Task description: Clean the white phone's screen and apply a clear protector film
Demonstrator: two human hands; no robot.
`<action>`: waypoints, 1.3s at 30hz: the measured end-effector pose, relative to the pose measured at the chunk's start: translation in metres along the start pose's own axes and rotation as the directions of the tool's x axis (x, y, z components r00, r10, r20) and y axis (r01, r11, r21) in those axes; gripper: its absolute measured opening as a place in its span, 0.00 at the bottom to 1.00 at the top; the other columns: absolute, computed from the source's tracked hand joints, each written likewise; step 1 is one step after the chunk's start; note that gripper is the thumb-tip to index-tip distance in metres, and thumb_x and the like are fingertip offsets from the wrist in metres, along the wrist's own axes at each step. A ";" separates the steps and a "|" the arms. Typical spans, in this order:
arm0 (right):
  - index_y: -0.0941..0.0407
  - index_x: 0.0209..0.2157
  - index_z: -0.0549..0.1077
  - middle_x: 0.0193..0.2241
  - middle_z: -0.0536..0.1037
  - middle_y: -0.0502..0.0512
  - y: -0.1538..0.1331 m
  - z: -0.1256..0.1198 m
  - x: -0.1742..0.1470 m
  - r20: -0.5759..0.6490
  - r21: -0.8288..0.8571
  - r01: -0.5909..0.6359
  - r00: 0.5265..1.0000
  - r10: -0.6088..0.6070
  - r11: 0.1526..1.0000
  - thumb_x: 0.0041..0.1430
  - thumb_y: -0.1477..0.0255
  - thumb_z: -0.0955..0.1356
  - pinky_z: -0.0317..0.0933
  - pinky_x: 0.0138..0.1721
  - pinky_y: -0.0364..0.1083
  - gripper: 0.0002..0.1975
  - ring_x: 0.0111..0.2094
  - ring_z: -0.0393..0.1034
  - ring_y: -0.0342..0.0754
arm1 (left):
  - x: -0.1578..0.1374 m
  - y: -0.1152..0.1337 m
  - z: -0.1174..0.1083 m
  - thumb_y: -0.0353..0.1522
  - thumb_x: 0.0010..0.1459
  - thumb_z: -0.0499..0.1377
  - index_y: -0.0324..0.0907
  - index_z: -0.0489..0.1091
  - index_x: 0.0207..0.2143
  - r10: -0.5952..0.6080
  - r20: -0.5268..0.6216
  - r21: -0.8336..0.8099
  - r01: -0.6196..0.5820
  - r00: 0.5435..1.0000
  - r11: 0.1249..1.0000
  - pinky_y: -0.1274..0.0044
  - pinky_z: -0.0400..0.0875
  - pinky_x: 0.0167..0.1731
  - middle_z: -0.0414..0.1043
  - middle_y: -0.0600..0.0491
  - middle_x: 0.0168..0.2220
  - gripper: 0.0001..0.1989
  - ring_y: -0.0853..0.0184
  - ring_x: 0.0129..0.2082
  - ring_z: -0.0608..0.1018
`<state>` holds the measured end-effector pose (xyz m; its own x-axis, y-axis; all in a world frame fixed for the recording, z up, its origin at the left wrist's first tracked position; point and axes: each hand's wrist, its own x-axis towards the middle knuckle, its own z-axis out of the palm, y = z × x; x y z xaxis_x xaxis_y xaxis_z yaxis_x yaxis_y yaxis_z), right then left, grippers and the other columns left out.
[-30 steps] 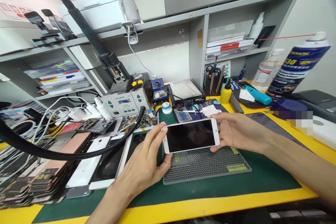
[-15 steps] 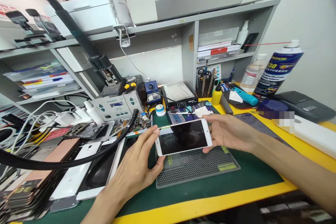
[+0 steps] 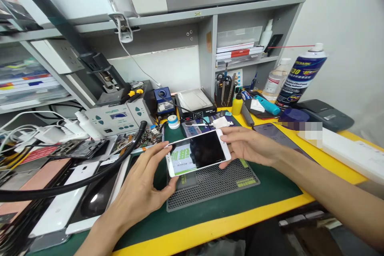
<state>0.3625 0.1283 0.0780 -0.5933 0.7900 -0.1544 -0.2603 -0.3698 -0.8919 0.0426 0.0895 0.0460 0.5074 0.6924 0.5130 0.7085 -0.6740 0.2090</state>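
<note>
A white-framed smartphone (image 3: 207,150) is held sideways and tilted between both hands, screen towards me. The glossy dark screen mirrors some green lettering on its left part. My left hand (image 3: 147,178) grips the left end, fingertips on the upper edge and thumb at the lower corner. Around the right end my right hand (image 3: 250,144) is closed, its fingers partly behind the phone. Under the phone lies a grey honeycomb-patterned pad (image 3: 210,188) on a green mat (image 3: 192,224).
Phones and phone parts (image 3: 66,196) crowd the left, crossed by a thick black hose (image 3: 90,186). Behind stand a grey control station (image 3: 115,118), a tool holder (image 3: 225,92) and a yellow bottle (image 3: 237,105). A spray can (image 3: 301,78) and a long white box (image 3: 345,154) are on the right.
The camera view has shifted, so the scene sits further left and hands and phone appear slightly lower-left. The screen now reflects green lettering. Both hands keep hold of the phone.
</note>
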 end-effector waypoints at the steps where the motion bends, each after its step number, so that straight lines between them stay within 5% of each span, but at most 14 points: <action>1: 0.59 0.41 0.76 0.40 0.82 0.60 0.000 0.000 0.000 0.001 -0.008 0.000 1.000 0.000 1.000 0.64 0.73 0.71 0.79 0.40 0.58 0.05 0.39 0.79 0.53 | 0.000 0.000 0.000 0.35 0.65 0.61 0.47 0.55 0.68 0.005 0.003 0.008 -0.005 1.000 1.000 0.61 0.74 0.59 0.64 0.43 0.65 0.32 0.54 0.64 0.71; 13: 0.59 0.50 0.77 0.37 0.81 0.57 0.001 0.000 -0.003 0.008 -0.122 0.046 0.999 -0.046 0.992 0.64 0.72 0.72 0.80 0.40 0.54 0.13 0.36 0.78 0.49 | 0.002 -0.002 -0.001 0.33 0.65 0.62 0.47 0.60 0.66 0.097 -0.014 0.099 -0.095 0.995 0.991 0.60 0.75 0.56 0.64 0.43 0.64 0.29 0.53 0.61 0.72; 27: 0.58 0.42 0.78 0.35 0.78 0.55 0.000 0.005 -0.004 -0.020 -0.152 0.075 0.997 -0.079 0.986 0.63 0.73 0.73 0.80 0.39 0.55 0.07 0.36 0.76 0.50 | 0.002 0.001 -0.002 0.31 0.63 0.64 0.43 0.61 0.64 0.114 -0.054 0.124 -0.107 0.992 0.987 0.59 0.73 0.57 0.64 0.40 0.64 0.29 0.51 0.60 0.72; 39: 0.57 0.52 0.78 0.46 0.80 0.59 0.000 0.002 -0.005 0.019 -0.151 0.079 0.997 -0.077 0.985 0.67 0.74 0.70 0.80 0.42 0.54 0.13 0.40 0.77 0.50 | 0.002 0.000 -0.002 0.32 0.63 0.64 0.41 0.63 0.64 0.137 -0.078 0.143 -0.125 0.987 0.982 0.59 0.74 0.56 0.65 0.40 0.63 0.28 0.50 0.60 0.73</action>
<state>0.3636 0.1237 0.0794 -0.5858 0.8068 -0.0767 -0.1888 -0.2278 -0.9552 0.0430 0.0910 0.0485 0.5595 0.5713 0.6004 0.7025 -0.7113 0.0221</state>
